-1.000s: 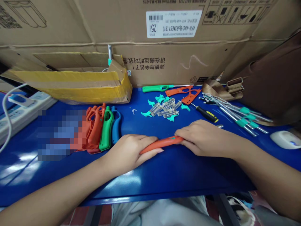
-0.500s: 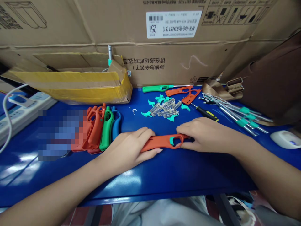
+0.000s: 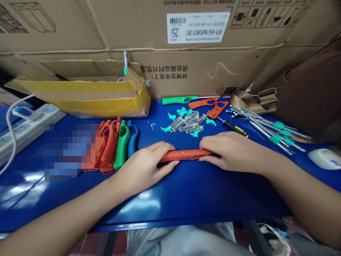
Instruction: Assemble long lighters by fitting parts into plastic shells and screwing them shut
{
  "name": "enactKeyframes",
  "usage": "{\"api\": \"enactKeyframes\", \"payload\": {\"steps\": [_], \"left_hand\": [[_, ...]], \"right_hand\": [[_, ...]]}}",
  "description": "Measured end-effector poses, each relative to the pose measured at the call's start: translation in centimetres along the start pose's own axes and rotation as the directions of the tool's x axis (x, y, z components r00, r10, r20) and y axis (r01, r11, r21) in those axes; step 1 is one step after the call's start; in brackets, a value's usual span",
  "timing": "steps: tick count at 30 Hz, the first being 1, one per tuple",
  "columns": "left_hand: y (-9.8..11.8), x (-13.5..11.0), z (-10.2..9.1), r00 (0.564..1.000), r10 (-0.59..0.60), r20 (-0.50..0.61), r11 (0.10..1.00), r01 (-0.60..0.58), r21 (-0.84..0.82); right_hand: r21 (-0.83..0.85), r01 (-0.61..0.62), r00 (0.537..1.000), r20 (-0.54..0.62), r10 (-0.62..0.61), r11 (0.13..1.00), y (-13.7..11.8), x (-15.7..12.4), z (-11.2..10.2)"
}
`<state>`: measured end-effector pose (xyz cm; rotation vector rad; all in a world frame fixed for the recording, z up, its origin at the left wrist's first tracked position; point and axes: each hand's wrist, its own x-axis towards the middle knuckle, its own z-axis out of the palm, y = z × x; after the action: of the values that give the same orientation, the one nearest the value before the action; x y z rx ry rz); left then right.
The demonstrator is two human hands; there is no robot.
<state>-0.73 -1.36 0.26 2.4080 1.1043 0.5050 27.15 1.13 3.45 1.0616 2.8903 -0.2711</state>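
While your left hand [image 3: 146, 163] and right hand [image 3: 230, 151] pinch its ends, the orange lighter casing [image 3: 177, 155] shows a narrow, teal-flecked edge.

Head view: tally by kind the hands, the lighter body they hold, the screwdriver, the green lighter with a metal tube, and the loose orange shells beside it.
Left hand and right hand: 2
Held orange lighter body: 1
Screwdriver: 1
Green lighter: 1
Loose orange shells: 2
Total: 7

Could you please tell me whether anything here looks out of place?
The large cardboard looks odd: its label is upside down. Small white pieces lie scattered on the blue table, perhaps spilled. The orange casing in the left hand and right hand shows no obvious damage.
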Motion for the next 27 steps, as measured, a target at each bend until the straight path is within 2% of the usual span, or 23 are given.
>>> {"api": "enactKeyframes", "payload": {"steps": [8, 16, 21, 27], "left_hand": [[0.49, -0.31, -0.09, 0.998, 0.06, 0.029, 0.998, -0.061, 0.021], [0.59, 0.07, 0.17, 0.996, -0.061, 0.069, 0.998, 0.062, -0.011], [0.84, 0.12, 0.08, 0.996, -0.049, 0.072, 0.999, 0.051, -0.02], [0.74, 0.25, -0.04, 0.995, -0.049, 0.091, 0.999, 0.049, 0.006]], "right_hand": [[-0.064, 0.041, 0.999, -0.033, -0.043, 0.997, -0.3, -0.1, -0.04], [-0.054, -0.053, 0.998, -0.023, 0.052, 0.997, -0.59, 0.29, 0.01], [-0.072, -0.112, 0.992, -0.068, 0.107, 0.991, -0.23, 0.36, 0.04], [-0.006, -0.118, 0.993, -0.025, 0.118, 0.993, -0.25, 0.22, -0.01]]}}
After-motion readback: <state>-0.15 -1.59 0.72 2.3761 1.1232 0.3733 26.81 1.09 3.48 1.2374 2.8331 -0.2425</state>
